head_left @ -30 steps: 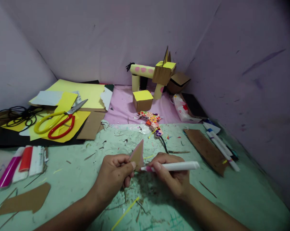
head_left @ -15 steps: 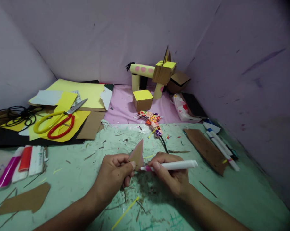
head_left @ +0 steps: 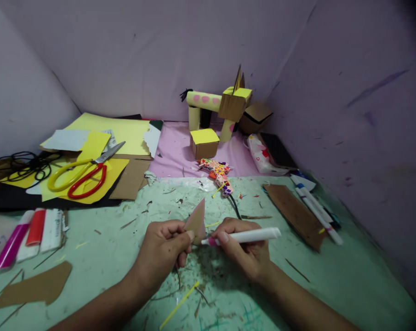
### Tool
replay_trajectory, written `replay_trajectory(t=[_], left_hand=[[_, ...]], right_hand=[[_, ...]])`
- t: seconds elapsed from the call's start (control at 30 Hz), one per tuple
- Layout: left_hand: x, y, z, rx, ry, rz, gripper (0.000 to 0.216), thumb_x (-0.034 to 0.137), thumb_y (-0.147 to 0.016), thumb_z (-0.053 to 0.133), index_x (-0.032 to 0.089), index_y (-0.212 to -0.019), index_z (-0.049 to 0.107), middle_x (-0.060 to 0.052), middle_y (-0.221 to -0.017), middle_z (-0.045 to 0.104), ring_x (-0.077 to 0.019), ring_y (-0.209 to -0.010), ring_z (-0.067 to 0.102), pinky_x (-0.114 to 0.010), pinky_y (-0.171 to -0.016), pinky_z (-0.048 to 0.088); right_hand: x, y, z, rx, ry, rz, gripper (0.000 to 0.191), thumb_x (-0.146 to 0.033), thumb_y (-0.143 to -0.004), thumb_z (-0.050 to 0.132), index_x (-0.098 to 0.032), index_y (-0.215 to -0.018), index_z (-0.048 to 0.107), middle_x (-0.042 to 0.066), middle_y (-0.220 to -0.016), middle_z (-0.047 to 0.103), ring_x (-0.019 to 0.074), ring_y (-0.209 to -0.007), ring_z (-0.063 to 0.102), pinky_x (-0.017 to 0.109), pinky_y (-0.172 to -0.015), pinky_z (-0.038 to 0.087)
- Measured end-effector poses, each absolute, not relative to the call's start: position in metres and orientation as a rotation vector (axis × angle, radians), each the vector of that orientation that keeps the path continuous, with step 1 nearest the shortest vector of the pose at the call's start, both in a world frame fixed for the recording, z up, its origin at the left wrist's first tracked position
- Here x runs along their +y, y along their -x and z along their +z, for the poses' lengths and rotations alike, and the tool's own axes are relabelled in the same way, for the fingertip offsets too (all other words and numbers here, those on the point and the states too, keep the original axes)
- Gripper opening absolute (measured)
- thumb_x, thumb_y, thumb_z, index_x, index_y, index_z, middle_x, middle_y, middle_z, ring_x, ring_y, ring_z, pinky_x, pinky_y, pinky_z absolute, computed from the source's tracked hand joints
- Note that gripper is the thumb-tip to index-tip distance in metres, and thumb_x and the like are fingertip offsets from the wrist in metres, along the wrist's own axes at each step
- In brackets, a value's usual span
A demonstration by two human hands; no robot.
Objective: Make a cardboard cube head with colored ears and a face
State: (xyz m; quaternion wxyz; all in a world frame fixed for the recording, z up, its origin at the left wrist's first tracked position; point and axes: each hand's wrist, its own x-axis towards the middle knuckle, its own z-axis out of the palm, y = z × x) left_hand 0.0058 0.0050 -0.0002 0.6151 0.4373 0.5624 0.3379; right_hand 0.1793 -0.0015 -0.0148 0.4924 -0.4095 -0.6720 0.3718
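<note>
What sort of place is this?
Probably a craft workspace: red-and-yellow scissors lie on yellow paper, what looks like a glue gun lies beyond the hands, and the right hand holds a white marker beside a cardboard piece in the left hand.

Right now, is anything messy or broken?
Yes: a yellow strip and brown scraps litter the green surface near the left hand, looking untidy. The white paper beside the pink cloth has a ragged edge, maybe torn.

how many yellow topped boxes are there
2. The front box sits on the pink cloth; the rear box is at the right end of the pink-spotted tube. Others could be hidden behind them.
</note>
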Motion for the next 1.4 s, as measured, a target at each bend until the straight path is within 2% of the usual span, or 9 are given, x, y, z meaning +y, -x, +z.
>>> replay_trajectory(t=[0.2, 0.53, 0.73, 0.87, 1.03, 1.23, 1.4], left_hand=[[0.005, -0.004, -0.002, 1.295, -1.039, 0.757, 0.024, 0.033, -0.068, 0.060, 0.015, -0.052, 0.058, 0.004, -0.036, 0.046, -0.0065, -0.033, 0.036, -0.019, -0.037, 0.027], [0.004, -0.004, -0.005, 1.279, -0.966, 0.803, 0.024, 0.031, -0.067, 0.063, 0.015, -0.050, 0.056, 0.004, -0.039, 0.049, -0.0057, -0.033, 0.038, -0.019, -0.037, 0.026], [0.007, -0.004, -0.004, 1.194, -0.870, 0.897, 0.028, 0.032, -0.069, 0.067, 0.015, -0.050, 0.055, 0.004, -0.040, 0.049, -0.0053, -0.034, 0.039, -0.018, -0.038, 0.025], [0.008, -0.004, 0.000, 1.166, -0.822, 0.964, 0.029, 0.031, -0.068, 0.068, 0.014, -0.049, 0.054, 0.004, -0.041, 0.049, -0.0053, -0.034, 0.040, -0.018, -0.037, 0.025], [0.007, -0.005, 0.002, 1.144, -0.820, 1.003, 0.028, 0.031, -0.065, 0.070, 0.013, -0.049, 0.055, 0.003, -0.042, 0.050, -0.0049, -0.033, 0.039, -0.018, -0.038, 0.026], [0.007, -0.007, 0.003, 1.119, -0.829, 1.012, 0.029, 0.032, -0.064, 0.070, 0.013, -0.048, 0.054, 0.004, -0.039, 0.048, -0.0048, -0.032, 0.039, -0.018, -0.036, 0.025], [0.006, -0.007, 0.001, 1.128, -0.812, 1.016, 0.028, 0.032, -0.065, 0.067, 0.013, -0.050, 0.054, 0.004, -0.043, 0.051, -0.0046, -0.032, 0.041, -0.016, -0.035, 0.027]], right_hand=[[0.002, -0.179, -0.022, -1.401, 1.081, 0.831, 0.020, -0.028, -0.087, 0.054, -0.018, -0.075, 0.066, 0.001, -0.058, 0.061, 0.0137, -0.050, 0.054, 0.024, -0.047, 0.041], [-0.002, -0.179, -0.022, -1.540, 1.025, 1.024, 0.023, -0.028, -0.086, 0.055, -0.017, -0.070, 0.067, 0.001, -0.053, 0.059, 0.0112, -0.045, 0.049, 0.023, -0.042, 0.035], [0.008, -0.176, -0.020, -1.032, 0.970, 1.164, 0.016, -0.034, -0.088, 0.055, -0.023, -0.095, 0.064, -0.002, -0.062, 0.062, 0.0111, -0.051, 0.056, 0.023, -0.049, 0.045], [0.013, -0.174, -0.014, -0.997, 0.982, 1.238, 0.021, -0.026, -0.079, 0.065, -0.021, -0.099, 0.059, -0.001, -0.072, 0.064, 0.0125, -0.059, 0.060, 0.026, -0.058, 0.049], [0.013, -0.168, -0.012, -1.051, 0.925, 1.321, 0.033, -0.023, -0.070, 0.070, -0.021, -0.100, 0.056, 0.000, -0.075, 0.065, 0.0130, -0.059, 0.060, 0.027, -0.057, 0.050], [0.010, -0.158, -0.014, -1.065, 0.892, 1.449, 0.036, -0.023, -0.070, 0.070, -0.021, -0.101, 0.053, -0.002, -0.073, 0.063, 0.0128, -0.056, 0.060, 0.027, -0.055, 0.050], [0.014, -0.161, -0.016, -1.051, 0.909, 1.343, 0.032, -0.023, -0.071, 0.069, -0.020, -0.098, 0.053, -0.003, -0.070, 0.062, 0.0110, -0.054, 0.058, 0.024, -0.053, 0.048]])
